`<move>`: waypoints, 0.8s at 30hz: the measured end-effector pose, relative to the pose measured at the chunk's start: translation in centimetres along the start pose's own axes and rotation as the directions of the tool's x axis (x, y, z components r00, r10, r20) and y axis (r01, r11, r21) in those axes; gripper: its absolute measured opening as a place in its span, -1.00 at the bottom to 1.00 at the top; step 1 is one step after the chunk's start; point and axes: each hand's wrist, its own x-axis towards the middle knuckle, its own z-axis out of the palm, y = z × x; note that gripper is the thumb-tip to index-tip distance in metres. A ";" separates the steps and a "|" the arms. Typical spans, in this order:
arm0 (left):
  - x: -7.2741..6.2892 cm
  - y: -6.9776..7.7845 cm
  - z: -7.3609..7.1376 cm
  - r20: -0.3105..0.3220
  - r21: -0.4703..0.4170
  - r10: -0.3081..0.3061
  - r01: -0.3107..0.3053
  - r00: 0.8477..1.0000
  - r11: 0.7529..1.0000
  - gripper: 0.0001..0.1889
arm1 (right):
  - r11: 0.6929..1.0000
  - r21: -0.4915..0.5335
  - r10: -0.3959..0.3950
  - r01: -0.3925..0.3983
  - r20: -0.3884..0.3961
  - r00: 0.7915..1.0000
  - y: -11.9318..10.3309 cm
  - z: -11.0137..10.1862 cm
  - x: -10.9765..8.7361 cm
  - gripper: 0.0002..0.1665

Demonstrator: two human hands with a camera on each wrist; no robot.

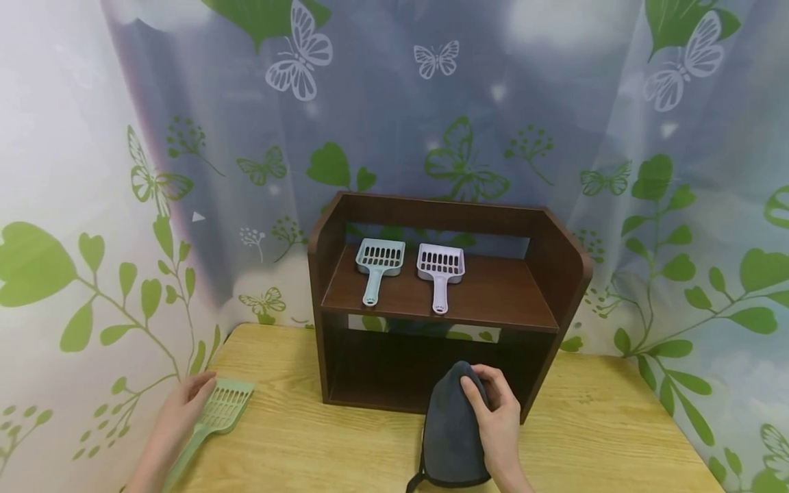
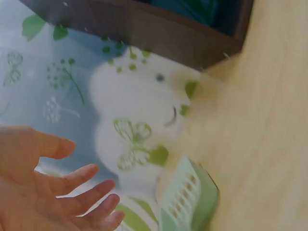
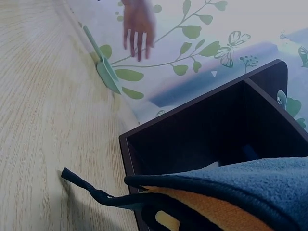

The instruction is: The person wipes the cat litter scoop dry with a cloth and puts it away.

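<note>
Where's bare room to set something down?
Bare: light wood table between the pale green slotted plastic scoop and the dark brown wooden shelf; table right of the shelf; upper deck right of the lilac slotted plastic scoop. Crowded: the shelf's right front, with dark blue black-edged cloth and right grip.

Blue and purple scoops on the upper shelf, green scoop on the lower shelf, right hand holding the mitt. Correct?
No: the green scoop lies on the table, not the lower shelf; see the head view. Blue scoop and purple scoop are on the upper shelf, and the right hand holds the mitt.
</note>
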 end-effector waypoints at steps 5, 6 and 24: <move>-0.4 -2.9 -0.1 -0.010 0.096 -0.002 0.003 1.000 0.995 -0.31 | 1.000 0.001 0.002 -0.002 0.000 1.000 0.0 0.0 0.0 -0.73; -0.4 -3.4 -0.2 -0.006 0.109 0.000 0.001 1.000 0.994 -0.30 | 1.000 0.001 0.004 -0.004 -0.001 1.000 0.0 0.0 -0.1 -0.73; -1.6 -7.9 0.3 0.077 0.311 -0.101 0.072 0.992 0.948 0.03 | 1.000 0.003 0.016 -0.016 0.002 1.000 0.1 0.0 -0.2 -0.72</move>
